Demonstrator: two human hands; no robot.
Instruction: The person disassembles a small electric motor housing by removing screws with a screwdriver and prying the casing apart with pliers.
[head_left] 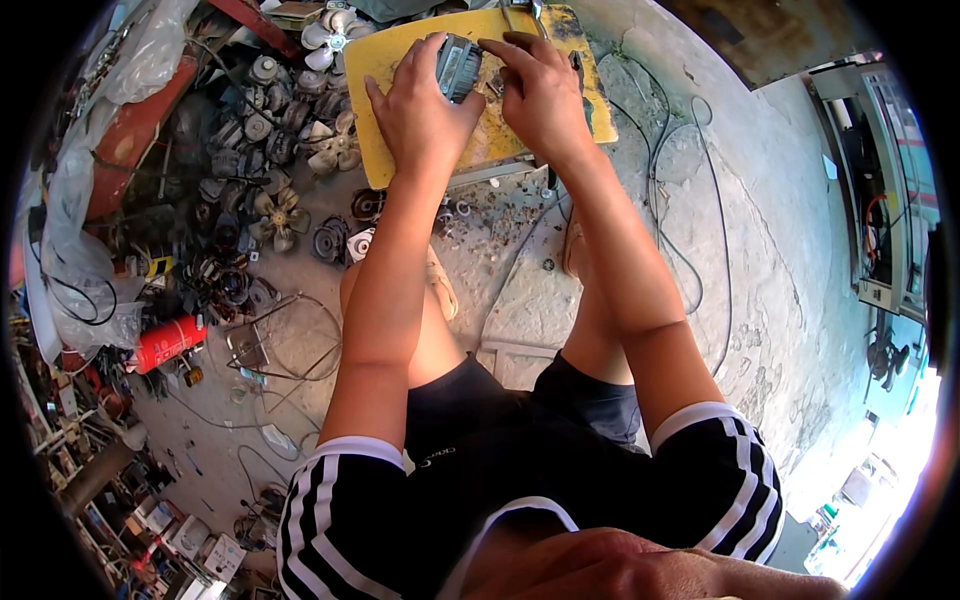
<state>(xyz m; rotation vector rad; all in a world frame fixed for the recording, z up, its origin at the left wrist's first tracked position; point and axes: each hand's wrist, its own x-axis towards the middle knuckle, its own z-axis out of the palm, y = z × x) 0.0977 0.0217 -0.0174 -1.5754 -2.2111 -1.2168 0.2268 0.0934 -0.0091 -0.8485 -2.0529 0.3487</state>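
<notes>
Grips a ribbed grey motor-like block (459,68) in the fingers of the left hand (428,112), on or just over the yellow bench (380,60); has the right hand (545,98) beside it with parted fingers. Looks dense, stiff; best held around its sides. See a white fan (329,39) left of the fingers.

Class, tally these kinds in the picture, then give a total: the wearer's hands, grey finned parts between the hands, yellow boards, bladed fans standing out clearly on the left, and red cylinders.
Hands: 2 (left hand, right hand)
Grey finned part: 1
Yellow board: 1
Fans: 3 (white fan, cream fan, tan fan)
Red cylinder: 1
Total: 8
</notes>
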